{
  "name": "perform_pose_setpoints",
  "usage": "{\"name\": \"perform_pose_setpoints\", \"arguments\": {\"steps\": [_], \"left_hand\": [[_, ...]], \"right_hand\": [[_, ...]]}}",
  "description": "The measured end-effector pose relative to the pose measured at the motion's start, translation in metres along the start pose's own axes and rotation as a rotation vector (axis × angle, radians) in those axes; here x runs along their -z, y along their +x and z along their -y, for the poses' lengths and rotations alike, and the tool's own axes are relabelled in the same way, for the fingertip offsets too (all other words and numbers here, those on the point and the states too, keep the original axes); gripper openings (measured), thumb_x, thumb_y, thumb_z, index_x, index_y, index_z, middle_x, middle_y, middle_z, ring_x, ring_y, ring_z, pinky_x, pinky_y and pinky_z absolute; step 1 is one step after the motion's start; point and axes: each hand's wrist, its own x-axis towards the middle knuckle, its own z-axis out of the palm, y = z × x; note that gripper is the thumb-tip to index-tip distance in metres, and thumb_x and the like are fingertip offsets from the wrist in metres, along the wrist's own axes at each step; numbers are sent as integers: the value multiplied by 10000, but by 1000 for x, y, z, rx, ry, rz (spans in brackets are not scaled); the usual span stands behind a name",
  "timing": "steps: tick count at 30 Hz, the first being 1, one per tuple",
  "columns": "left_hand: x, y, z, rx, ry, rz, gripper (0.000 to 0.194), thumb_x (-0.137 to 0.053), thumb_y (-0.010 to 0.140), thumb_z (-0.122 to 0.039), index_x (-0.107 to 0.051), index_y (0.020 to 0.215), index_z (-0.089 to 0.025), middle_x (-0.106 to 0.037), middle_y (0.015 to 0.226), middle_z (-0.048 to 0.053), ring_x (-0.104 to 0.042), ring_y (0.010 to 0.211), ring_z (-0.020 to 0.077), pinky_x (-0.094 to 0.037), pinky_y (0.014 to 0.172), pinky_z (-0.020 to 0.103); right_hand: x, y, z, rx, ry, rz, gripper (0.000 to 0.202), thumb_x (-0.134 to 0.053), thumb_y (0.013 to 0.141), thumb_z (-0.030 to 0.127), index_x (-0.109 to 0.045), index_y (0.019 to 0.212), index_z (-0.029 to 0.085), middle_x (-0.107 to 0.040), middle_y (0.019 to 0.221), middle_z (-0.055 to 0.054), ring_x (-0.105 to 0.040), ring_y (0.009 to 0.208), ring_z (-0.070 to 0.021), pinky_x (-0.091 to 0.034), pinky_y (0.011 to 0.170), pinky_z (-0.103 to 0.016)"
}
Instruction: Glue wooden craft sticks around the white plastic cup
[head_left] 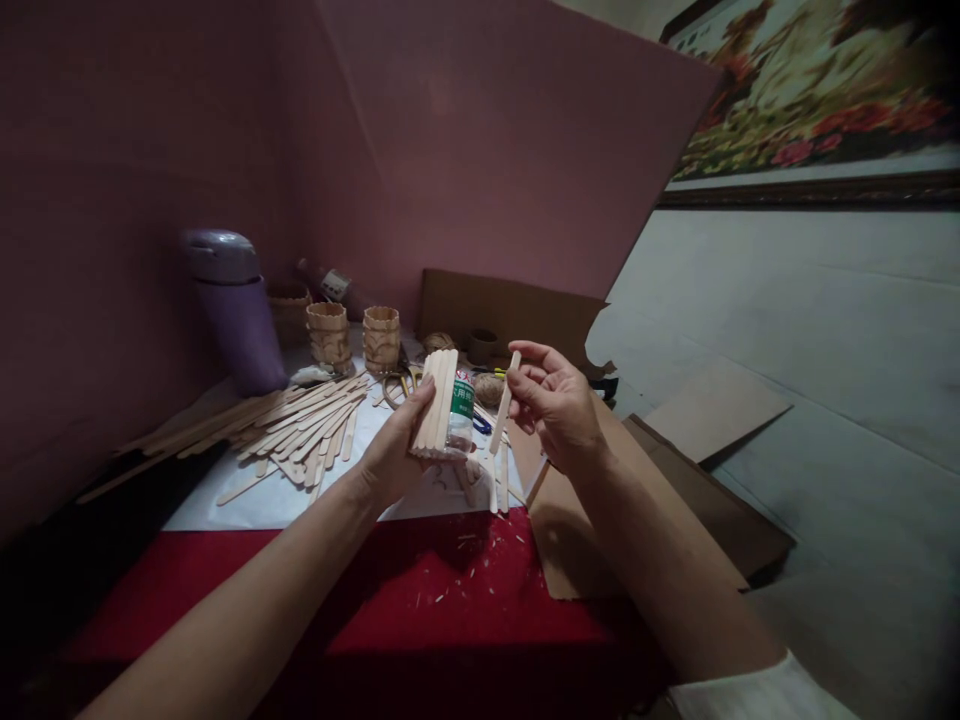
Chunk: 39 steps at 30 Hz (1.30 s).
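My left hand (397, 440) is wrapped round a clear plastic bottle piece (460, 410) with a green and white label. Upright wooden sticks (435, 400) cover the left part of its side, while the label shows on the right. Just right of the bottle, my right hand (551, 400) pinches a single wooden stick (504, 405) between thumb and fingers, tilted and apart from the bottle. A loose pile of wooden sticks (311, 425) lies on white paper (202, 508) to the left.
Behind stand two stick-covered cups (328, 335), a purple tumbler (238, 315) and a lying bottle (335, 285). Scissors (394, 388), a twine ball (489, 389) and a tape roll (482, 346) sit near the bottle piece. Cardboard (574, 530) lies at the right; small scraps dot the red cloth (450, 620).
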Motion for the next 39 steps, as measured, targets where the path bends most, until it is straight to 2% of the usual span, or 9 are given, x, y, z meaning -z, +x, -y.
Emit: {"name": "perform_pose_setpoints", "arguments": {"steps": [5, 8, 11, 15, 22, 27, 39], "left_hand": [[-3, -2, 6, 77, -29, 10, 331, -537, 974, -343, -668, 1175, -114, -756, 857, 113, -708, 603, 208, -608, 531, 335], [-3, -2, 7, 97, -17, 2, 323, -520, 984, -346, -682, 1146, -118, -756, 866, 110, -702, 597, 205, -611, 532, 351], [-1, -1, 10, 97, -15, 10, 318, -529, 982, -358, -693, 1117, -121, -745, 829, 100, -687, 566, 195, -611, 547, 353], [0, 2, 14, 98, -13, 14, 306, -543, 976, -361, -685, 1115, -128, -725, 774, 81, -674, 554, 186, -596, 553, 322], [-1, 2, 16, 116, 33, 28, 325, -509, 988, -389, -660, 1115, -130, -717, 781, 87, -675, 573, 195, -590, 567, 333], [-2, 0, 15, 112, 39, 26, 301, -492, 996, -371, -663, 1047, -128, -703, 746, 80, -656, 542, 183, -568, 515, 304], [-2, 1, 16, 103, 33, 28, 309, -496, 996, -377, -671, 1016, -122, -701, 748, 81, -663, 556, 178, -594, 552, 315]], "right_hand": [[-11, 2, 0, -48, 14, -8, 487, -847, 650, 494, -585, 937, 200, -566, 529, 86, -492, 393, -75, -271, 343, -189], [-12, 4, -9, -79, 43, -81, 467, -856, 619, 490, -617, 882, 187, -568, 540, 76, -458, 403, -58, -263, 364, -187], [-13, 6, -14, -102, 67, -140, 442, -870, 586, 459, -639, 836, 178, -574, 582, 63, -438, 439, -48, -297, 408, -193], [-17, 5, -14, -103, 44, -151, 373, -856, 586, 431, -663, 782, 179, -562, 596, 55, -455, 509, -70, -362, 468, -222], [-19, 3, -15, -113, 52, -201, 347, -864, 554, 407, -687, 740, 175, -624, 657, 22, -542, 614, -109, -444, 563, -254], [-17, 2, -18, -121, 37, -203, 335, -870, 558, 399, -693, 731, 173, -633, 663, 18, -548, 621, -113, -449, 578, -262], [-17, 4, -24, -94, 72, -231, 337, -884, 534, 396, -716, 721, 172, -658, 653, 19, -543, 599, -105, -429, 573, -256]]}}
